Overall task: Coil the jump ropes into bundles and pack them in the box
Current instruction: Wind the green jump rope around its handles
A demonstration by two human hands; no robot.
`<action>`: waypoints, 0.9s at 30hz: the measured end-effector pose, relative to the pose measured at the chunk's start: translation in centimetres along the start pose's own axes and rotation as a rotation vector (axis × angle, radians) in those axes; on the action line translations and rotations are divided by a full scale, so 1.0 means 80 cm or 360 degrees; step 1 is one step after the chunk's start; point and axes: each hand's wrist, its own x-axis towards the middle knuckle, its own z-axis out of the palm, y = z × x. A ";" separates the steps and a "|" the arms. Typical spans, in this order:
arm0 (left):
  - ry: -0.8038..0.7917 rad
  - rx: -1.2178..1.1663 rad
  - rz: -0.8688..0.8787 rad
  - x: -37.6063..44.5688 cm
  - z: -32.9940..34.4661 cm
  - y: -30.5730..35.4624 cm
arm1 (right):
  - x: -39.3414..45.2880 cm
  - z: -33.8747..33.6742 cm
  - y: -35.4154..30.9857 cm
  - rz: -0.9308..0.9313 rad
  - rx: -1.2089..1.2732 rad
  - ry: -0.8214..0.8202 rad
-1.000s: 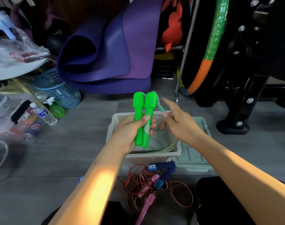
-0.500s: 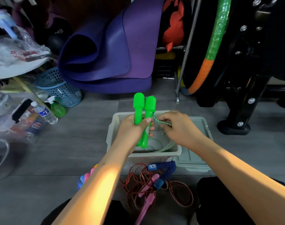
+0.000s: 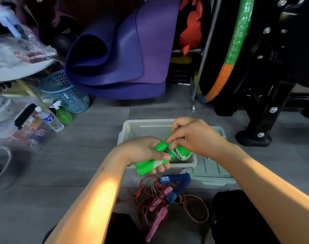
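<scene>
Nearest the camera, a messy heap of thin twisted red cord [image 3: 167,205] is spread on the grey floor, with smooth pink handles [image 3: 160,208] and padded blue foam handles [image 3: 178,184] tangled into it.

Just past that, two glossy green plastic handles [image 3: 150,164] are held side by side, tilted low, over the front edge of the box [image 3: 132,127]. They're wrapped by the left hand [image 3: 143,150], thumb laid across the top and fingers curled underneath. A braided green-and-white rope [image 3: 176,153] is looped around the far part of the handles, and it's pinched by the right hand [image 3: 194,138], fingertips bunched on the cord. How much rope sits down in the box can't be made out.

The box is a pale grey plastic tub with rounded corners, and a matching ribbed lid [image 3: 213,171] is lying flat right beside it.

Further back, a soft purple mat [image 3: 123,55] is rolled loosely against the wall, a perforated blue basket [image 3: 69,92] is set to its left, and a green-and-orange hoop [image 3: 234,46] is leaned on the right.
</scene>
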 end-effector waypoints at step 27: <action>0.0111 0.0112 0.0321 -0.009 -0.002 -0.001 | -0.002 -0.007 0.010 0.0852 0.1662 -0.0372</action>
